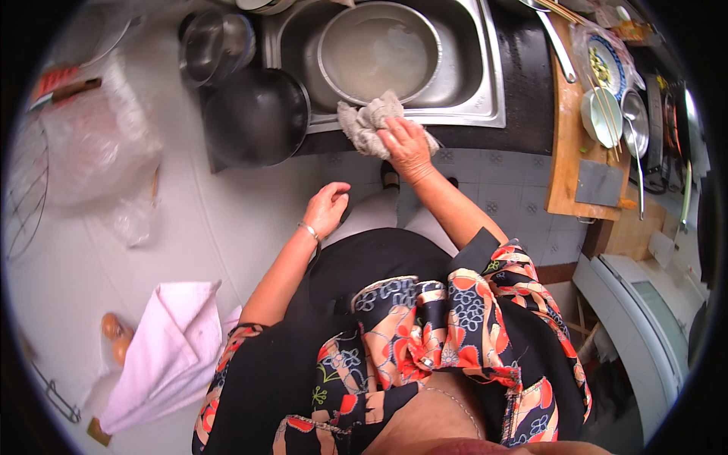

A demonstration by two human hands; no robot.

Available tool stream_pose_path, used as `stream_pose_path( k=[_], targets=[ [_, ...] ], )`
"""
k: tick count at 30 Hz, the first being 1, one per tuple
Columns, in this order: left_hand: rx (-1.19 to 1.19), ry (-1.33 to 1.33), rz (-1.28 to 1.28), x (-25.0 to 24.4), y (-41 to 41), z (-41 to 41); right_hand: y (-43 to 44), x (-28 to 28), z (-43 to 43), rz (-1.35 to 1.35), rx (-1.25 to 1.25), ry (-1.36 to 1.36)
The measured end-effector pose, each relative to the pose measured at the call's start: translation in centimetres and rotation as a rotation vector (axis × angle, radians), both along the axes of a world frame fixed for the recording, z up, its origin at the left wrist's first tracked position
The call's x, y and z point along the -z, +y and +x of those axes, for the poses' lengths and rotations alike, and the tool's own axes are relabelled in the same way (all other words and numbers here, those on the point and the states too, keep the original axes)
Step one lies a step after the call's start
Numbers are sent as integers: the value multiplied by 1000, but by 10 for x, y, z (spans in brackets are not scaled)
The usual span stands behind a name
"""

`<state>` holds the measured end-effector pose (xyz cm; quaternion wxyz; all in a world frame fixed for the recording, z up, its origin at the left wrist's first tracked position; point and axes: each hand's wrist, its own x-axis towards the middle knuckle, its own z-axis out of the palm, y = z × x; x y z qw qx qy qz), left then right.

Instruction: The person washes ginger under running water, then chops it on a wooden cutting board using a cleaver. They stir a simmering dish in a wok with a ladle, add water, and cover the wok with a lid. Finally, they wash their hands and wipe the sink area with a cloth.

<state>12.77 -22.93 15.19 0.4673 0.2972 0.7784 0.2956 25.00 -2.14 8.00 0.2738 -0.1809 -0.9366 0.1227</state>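
Note:
A crumpled, greyish-beige cloth is bunched under the fingers of my right hand, at the front rim of a stainless steel sink. Inside the sink sits a large round metal basin holding cloudy water, and the cloth reaches its near edge. My left hand hangs in the air in front of my body, fingers loosely bent and holding nothing. A black wok rests at the sink's left corner, close to the cloth.
Behind the wok stand stacked metal bowls. On the right, a wooden cutting board carries a cleaver blade, a pale bowl with chopsticks and a metal bowl with a ladle. A pink towel and eggs lie lower left.

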Motion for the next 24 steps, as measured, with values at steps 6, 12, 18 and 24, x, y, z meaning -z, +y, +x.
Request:
stream_pose_path(
  k=[6,12,18,24],
  targets=[
    [-717,-407,-83,31,-25,-43,16,-2,61,39,-103,-24],
    [-1425,-638,210,63,-55,-115,22,-39,109,-371,161,-15],
    [-1391,-955,262,101,-54,-167,19,-74,110,-660,300,219],
    [-1452,-1053,319,143,-59,-192,5,-72,115,-995,429,340]
  ],
)
